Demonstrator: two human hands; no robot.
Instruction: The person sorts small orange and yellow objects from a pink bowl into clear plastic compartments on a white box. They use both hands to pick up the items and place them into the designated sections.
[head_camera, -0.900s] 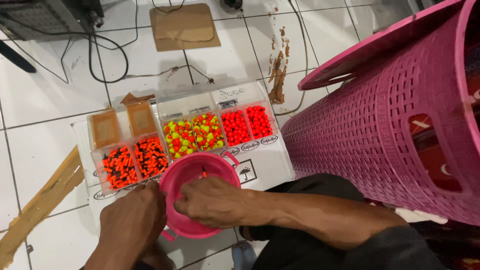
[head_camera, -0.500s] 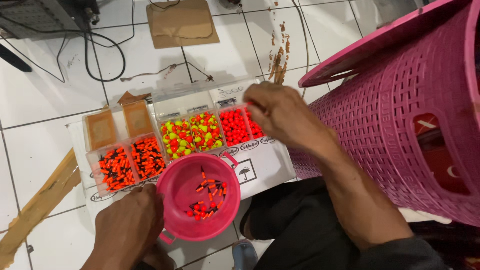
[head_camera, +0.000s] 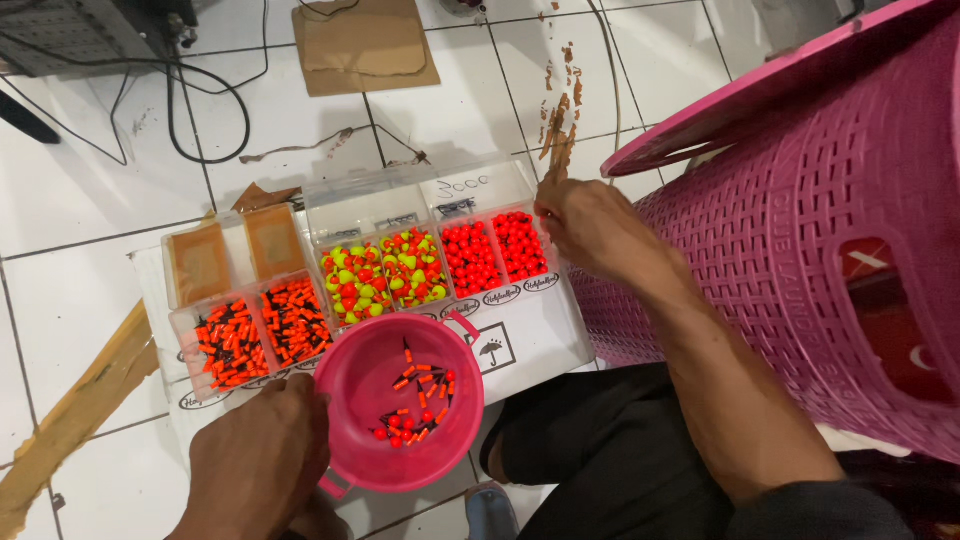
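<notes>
My left hand (head_camera: 262, 460) grips the left rim of a small pink bowl (head_camera: 352, 380) that holds several red and orange floats. My right hand (head_camera: 590, 228) hovers at the right end of a clear compartment box (head_camera: 400, 200), fingers curled beside the red beads (head_camera: 495, 255); whether it pinches anything is hidden. Other compartments hold yellow-and-red beads (head_camera: 385, 275) and orange-and-black floats (head_camera: 260, 330).
A large pink woven basket (head_camera: 820, 230) with its lid lies on its side at the right. Black cables (head_camera: 190, 110), a cardboard piece (head_camera: 365, 45) and a strip of brown tape (head_camera: 70, 420) lie on the white tiled floor. My dark-trousered leg (head_camera: 610, 460) is below.
My right hand left the pink bowl and moved up and right to the red bead compartments. The floats in the bowl came into view. My left hand stayed on the rim.
</notes>
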